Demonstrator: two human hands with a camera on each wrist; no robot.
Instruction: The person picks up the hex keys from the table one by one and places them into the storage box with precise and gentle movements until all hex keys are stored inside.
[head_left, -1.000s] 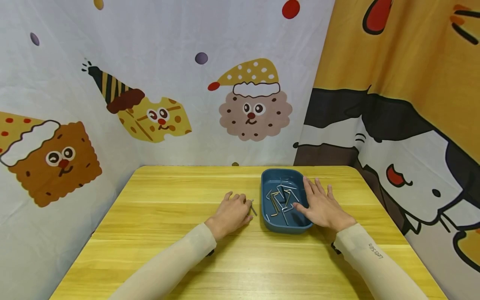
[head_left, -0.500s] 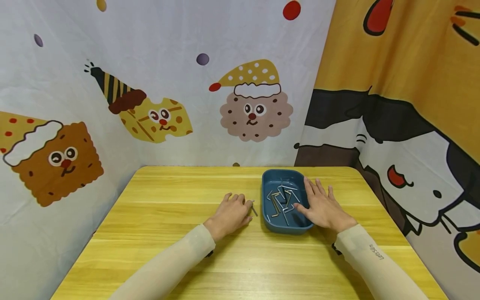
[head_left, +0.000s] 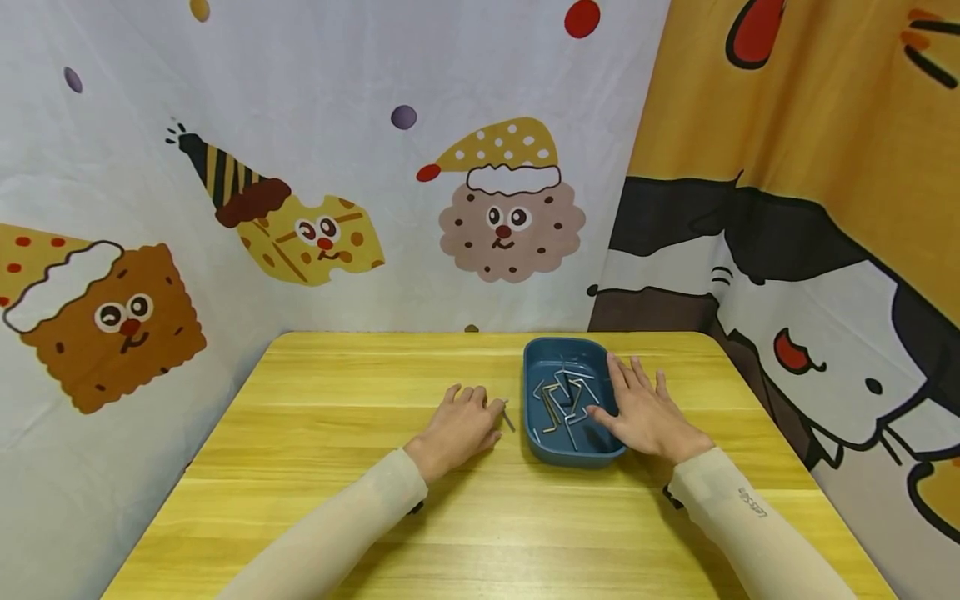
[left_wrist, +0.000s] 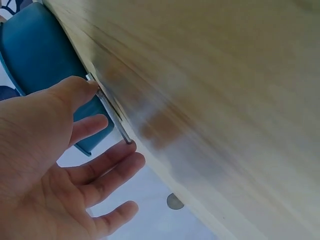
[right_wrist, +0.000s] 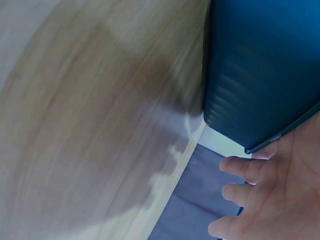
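Observation:
Left of the box, my left hand (head_left: 456, 429) pinches a small silver hex key (head_left: 509, 418) close to the tabletop. In the left wrist view the hex key (left_wrist: 114, 115) spans from the thumb to a fingertip; the other fingers are loosely bent. A dark blue plastic box (head_left: 573, 457) holds several L-shaped hex keys (head_left: 572, 429), some silver and some brass-coloured. My right hand (head_left: 648, 415) lies against the box's right side with fingers spread and the thumb over the rim. In the right wrist view, the right hand (right_wrist: 285, 190) touches the box's (right_wrist: 260, 75) edge.
The box stands on a wooden table (head_left: 337, 383), toward its back right. Behind the table hangs a white printed cloth (head_left: 337, 83), and a yellow, black and white one (head_left: 810, 250) hangs at the right.
My left hand has shifted very slightly left. The right hand, the box and the hex keys look the same.

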